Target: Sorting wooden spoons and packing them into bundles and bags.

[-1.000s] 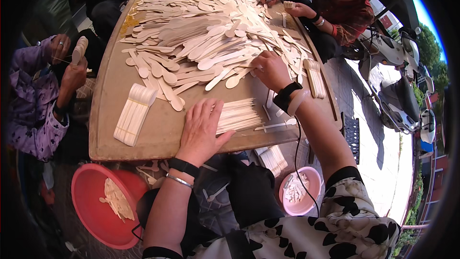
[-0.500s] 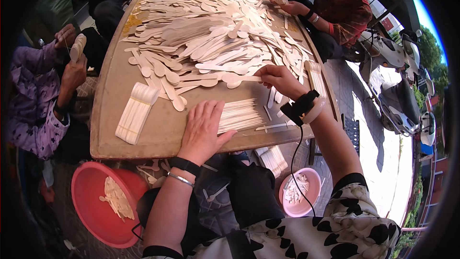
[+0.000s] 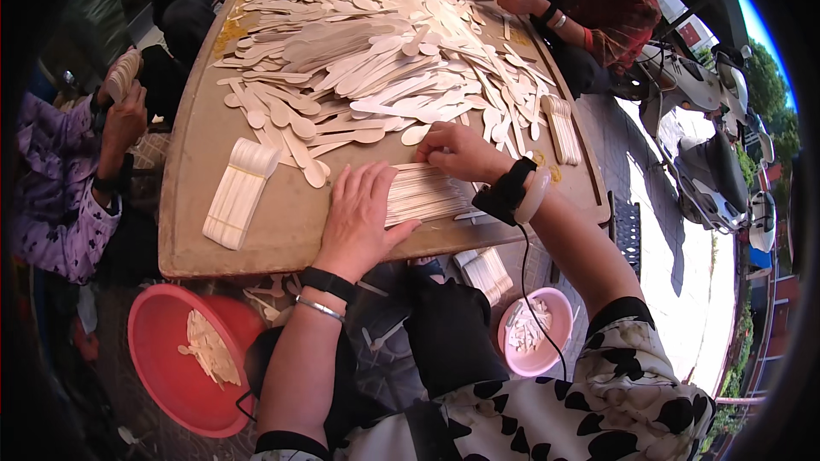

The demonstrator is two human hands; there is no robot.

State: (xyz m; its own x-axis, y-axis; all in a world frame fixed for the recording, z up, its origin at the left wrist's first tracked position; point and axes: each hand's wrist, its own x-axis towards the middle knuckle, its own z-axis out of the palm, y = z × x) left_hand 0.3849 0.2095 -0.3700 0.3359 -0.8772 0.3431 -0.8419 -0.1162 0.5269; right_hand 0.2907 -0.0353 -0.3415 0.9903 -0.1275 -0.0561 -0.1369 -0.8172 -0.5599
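A close-packed row of thin wooden spoons [image 3: 427, 195] lies on the table in front of me, their edges up. My left hand [image 3: 360, 212] rests flat over its left end, fingers stretched out and thumb along the near side, hiding that end. At the row's far edge my right hand [image 3: 457, 152] is closed, thumb and fingers pinched on a wooden spoon that they mostly hide. Beyond my hands spreads a large heap of loose wooden spoons [image 3: 359, 55]. A banded bundle of spoons [image 3: 241, 192] lies to the left, and another bundle [image 3: 560, 130] to the right.
The brown table [image 3: 192, 145] has a raised rim. Below it stand a red basin [image 3: 149, 367] and a pink basin [image 3: 559, 350] with wooden pieces inside, and more bundles [image 3: 487, 275]. Co-workers sit at left and far right, holding spoons. Scooters [image 3: 709, 179] stand at right.
My right hand has come left and nearer, bringing a spoon from the heap's edge to the row. My left hand stays at the row's left end. The left co-worker's hands have shifted.
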